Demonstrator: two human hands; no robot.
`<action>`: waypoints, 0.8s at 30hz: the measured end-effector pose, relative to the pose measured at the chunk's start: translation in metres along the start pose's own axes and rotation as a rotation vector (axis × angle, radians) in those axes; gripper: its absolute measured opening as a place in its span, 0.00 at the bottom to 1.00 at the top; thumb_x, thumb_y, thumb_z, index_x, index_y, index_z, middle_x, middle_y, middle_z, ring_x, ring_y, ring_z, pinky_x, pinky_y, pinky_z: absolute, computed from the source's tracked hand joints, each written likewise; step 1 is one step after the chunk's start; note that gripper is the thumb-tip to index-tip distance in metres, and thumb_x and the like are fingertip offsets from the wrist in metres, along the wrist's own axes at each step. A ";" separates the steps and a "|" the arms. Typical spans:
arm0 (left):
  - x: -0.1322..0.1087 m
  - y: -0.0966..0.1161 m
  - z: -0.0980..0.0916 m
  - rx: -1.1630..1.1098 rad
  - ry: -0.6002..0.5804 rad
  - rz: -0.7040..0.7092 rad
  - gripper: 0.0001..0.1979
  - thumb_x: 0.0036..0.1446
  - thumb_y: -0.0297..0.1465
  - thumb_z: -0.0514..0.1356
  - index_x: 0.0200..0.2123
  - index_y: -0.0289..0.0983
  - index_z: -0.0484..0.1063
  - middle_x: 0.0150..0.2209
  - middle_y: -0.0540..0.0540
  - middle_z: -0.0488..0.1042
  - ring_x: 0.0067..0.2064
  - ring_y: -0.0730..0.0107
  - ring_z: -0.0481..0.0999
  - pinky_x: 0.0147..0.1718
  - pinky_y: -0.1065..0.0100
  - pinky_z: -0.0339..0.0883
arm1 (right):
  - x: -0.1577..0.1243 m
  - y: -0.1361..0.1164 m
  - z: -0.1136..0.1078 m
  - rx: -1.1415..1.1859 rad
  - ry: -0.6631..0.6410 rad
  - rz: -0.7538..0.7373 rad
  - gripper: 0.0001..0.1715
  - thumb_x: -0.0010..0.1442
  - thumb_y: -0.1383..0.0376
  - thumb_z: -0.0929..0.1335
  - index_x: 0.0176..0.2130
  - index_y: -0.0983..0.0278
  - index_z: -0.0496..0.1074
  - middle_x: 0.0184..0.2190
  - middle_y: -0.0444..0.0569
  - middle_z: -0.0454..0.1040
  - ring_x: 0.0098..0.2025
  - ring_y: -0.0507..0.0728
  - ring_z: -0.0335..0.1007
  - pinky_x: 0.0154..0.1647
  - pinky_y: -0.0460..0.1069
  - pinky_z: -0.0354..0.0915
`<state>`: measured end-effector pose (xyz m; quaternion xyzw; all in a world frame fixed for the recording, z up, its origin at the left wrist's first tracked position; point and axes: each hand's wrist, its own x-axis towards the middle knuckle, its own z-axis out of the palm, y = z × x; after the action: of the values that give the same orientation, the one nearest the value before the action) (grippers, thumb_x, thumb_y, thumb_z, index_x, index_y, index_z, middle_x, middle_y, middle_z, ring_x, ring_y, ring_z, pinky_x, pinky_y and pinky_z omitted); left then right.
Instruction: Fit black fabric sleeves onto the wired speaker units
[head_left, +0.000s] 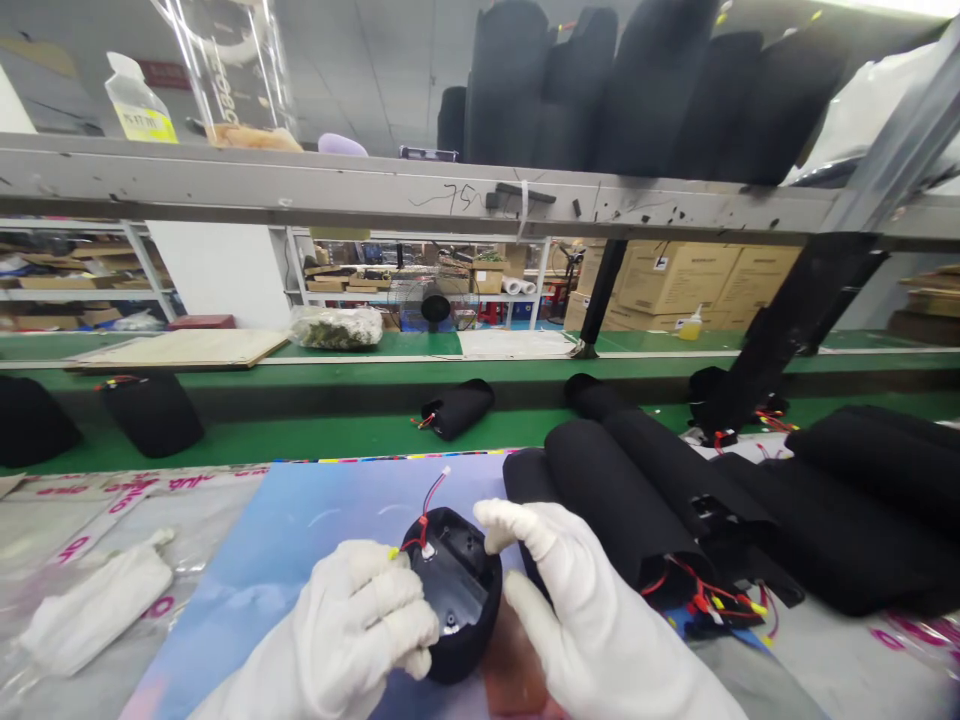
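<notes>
left hand (360, 620) holds black wired casing (457, 600), right hand (577, 610) against it

The head-worn camera looks forward and down, close above the left hand (352, 620) and right hand (577, 590).

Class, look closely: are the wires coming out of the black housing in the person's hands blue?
No, the wires rising from the black housing are red and black.
</notes>
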<state>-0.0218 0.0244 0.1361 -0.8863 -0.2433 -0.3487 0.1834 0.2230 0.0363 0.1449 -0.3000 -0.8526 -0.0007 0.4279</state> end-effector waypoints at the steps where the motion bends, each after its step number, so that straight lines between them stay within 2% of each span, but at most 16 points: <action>1: 0.003 -0.001 -0.002 0.002 -0.014 0.009 0.11 0.66 0.22 0.55 0.30 0.41 0.66 0.23 0.55 0.72 0.23 0.71 0.67 0.24 0.66 0.57 | 0.000 -0.004 -0.005 -0.009 -0.001 0.011 0.31 0.61 0.77 0.61 0.61 0.62 0.62 0.50 0.53 0.76 0.52 0.58 0.76 0.55 0.53 0.72; 3: 0.008 -0.003 -0.004 -0.021 -0.038 0.027 0.10 0.63 0.20 0.56 0.31 0.40 0.67 0.24 0.56 0.73 0.24 0.71 0.68 0.25 0.67 0.58 | 0.000 -0.010 -0.010 0.001 -0.043 0.013 0.25 0.61 0.75 0.63 0.56 0.59 0.66 0.55 0.53 0.73 0.57 0.59 0.72 0.57 0.53 0.71; 5: 0.010 -0.005 -0.004 -0.076 -0.046 -0.014 0.09 0.65 0.23 0.57 0.33 0.41 0.66 0.24 0.56 0.72 0.24 0.71 0.67 0.24 0.67 0.57 | -0.001 -0.012 -0.005 0.004 -0.097 0.011 0.17 0.59 0.68 0.72 0.48 0.57 0.69 0.53 0.51 0.73 0.54 0.61 0.74 0.52 0.54 0.73; 7: 0.006 -0.005 -0.001 -0.158 -0.016 -0.088 0.03 0.68 0.29 0.57 0.39 0.41 0.66 0.27 0.54 0.73 0.26 0.71 0.69 0.25 0.68 0.62 | -0.002 -0.010 0.010 -0.002 -0.101 -0.003 0.23 0.52 0.58 0.80 0.42 0.58 0.69 0.47 0.49 0.74 0.47 0.61 0.76 0.43 0.54 0.73; 8: 0.002 -0.005 0.001 -0.197 0.023 -0.128 0.04 0.69 0.33 0.58 0.43 0.41 0.66 0.30 0.52 0.74 0.29 0.71 0.72 0.27 0.68 0.67 | -0.004 -0.008 0.020 -0.009 -0.074 -0.019 0.27 0.49 0.54 0.81 0.40 0.58 0.68 0.44 0.49 0.74 0.44 0.61 0.76 0.40 0.54 0.72; 10: -0.010 -0.005 0.004 -0.240 0.120 -0.195 0.14 0.67 0.38 0.61 0.50 0.39 0.64 0.40 0.44 0.76 0.41 0.66 0.79 0.37 0.67 0.77 | -0.008 -0.004 0.036 -0.018 0.004 -0.047 0.28 0.49 0.49 0.81 0.38 0.59 0.67 0.41 0.49 0.73 0.42 0.61 0.75 0.37 0.53 0.69; 12: -0.026 -0.006 0.004 -0.284 0.185 -0.249 0.20 0.64 0.38 0.64 0.55 0.39 0.64 0.49 0.38 0.74 0.52 0.61 0.78 0.47 0.63 0.80 | -0.012 0.000 0.045 -0.020 0.032 -0.050 0.29 0.48 0.51 0.81 0.38 0.59 0.67 0.42 0.48 0.72 0.43 0.62 0.73 0.38 0.54 0.67; 13: -0.035 -0.006 0.003 -0.300 0.220 -0.279 0.21 0.62 0.36 0.66 0.55 0.39 0.65 0.51 0.38 0.73 0.54 0.60 0.77 0.48 0.63 0.80 | -0.013 0.001 0.045 -0.020 0.024 -0.038 0.31 0.45 0.53 0.83 0.38 0.59 0.67 0.43 0.48 0.72 0.44 0.62 0.73 0.39 0.54 0.67; 16: -0.057 -0.009 0.002 -0.358 0.408 -0.366 0.22 0.61 0.27 0.66 0.57 0.43 0.67 0.49 0.44 0.75 0.51 0.66 0.78 0.50 0.67 0.80 | -0.017 0.001 0.040 -0.020 -0.015 -0.010 0.38 0.38 0.59 0.85 0.42 0.59 0.66 0.46 0.50 0.73 0.46 0.63 0.74 0.43 0.54 0.70; 18: -0.063 -0.008 0.007 -0.358 0.471 -0.462 0.24 0.59 0.29 0.68 0.58 0.45 0.68 0.47 0.47 0.76 0.48 0.68 0.79 0.49 0.69 0.79 | -0.017 -0.001 0.037 0.002 0.013 -0.002 0.40 0.39 0.61 0.84 0.46 0.58 0.65 0.49 0.52 0.72 0.47 0.63 0.75 0.45 0.54 0.71; 19: -0.063 -0.005 0.013 -0.350 0.444 -0.529 0.28 0.57 0.33 0.70 0.59 0.46 0.67 0.50 0.45 0.77 0.49 0.65 0.80 0.50 0.66 0.80 | -0.017 -0.002 0.038 0.025 0.028 0.009 0.38 0.42 0.62 0.82 0.48 0.58 0.64 0.51 0.53 0.71 0.47 0.63 0.75 0.46 0.55 0.71; 21: -0.056 0.003 0.028 -0.334 0.317 -0.660 0.38 0.51 0.39 0.74 0.63 0.48 0.64 0.57 0.41 0.76 0.54 0.54 0.80 0.52 0.56 0.80 | -0.016 -0.005 0.039 0.084 0.024 0.050 0.35 0.47 0.64 0.76 0.52 0.56 0.64 0.55 0.53 0.70 0.50 0.63 0.74 0.50 0.55 0.70; 22: -0.050 0.007 0.036 -0.334 0.257 -0.704 0.41 0.49 0.39 0.75 0.65 0.50 0.63 0.59 0.40 0.75 0.55 0.49 0.80 0.52 0.52 0.79 | -0.016 -0.006 0.039 0.099 0.016 0.069 0.34 0.49 0.64 0.74 0.54 0.55 0.64 0.56 0.53 0.69 0.52 0.64 0.73 0.52 0.56 0.69; 24: -0.037 0.012 0.048 -0.354 0.196 -0.740 0.43 0.49 0.35 0.74 0.66 0.51 0.61 0.56 0.41 0.78 0.55 0.48 0.81 0.50 0.51 0.80 | -0.015 -0.009 0.035 0.079 0.026 0.084 0.32 0.55 0.65 0.72 0.58 0.55 0.63 0.60 0.55 0.68 0.57 0.65 0.71 0.56 0.58 0.68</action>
<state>-0.0134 0.0277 0.0748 -0.7195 -0.4631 -0.5102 -0.0871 0.1992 0.0302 0.1141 -0.3186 -0.8330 0.0469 0.4500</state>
